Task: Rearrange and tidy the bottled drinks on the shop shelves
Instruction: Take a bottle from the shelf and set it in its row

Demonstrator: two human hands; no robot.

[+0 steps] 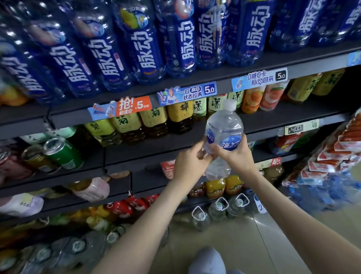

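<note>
My left grip (pixel 190 162) and right grip (pixel 235 154) both clasp the clear bottle (pixel 224 129), holding it nearly upright in mid-air, near the middle shelf (pixel 154 147) and right of the green can (pixel 63 153).

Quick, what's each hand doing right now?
Left hand: gripping the lower part of the clear plastic bottle with the blue label.
Right hand: gripping the same bottle's middle.
</note>
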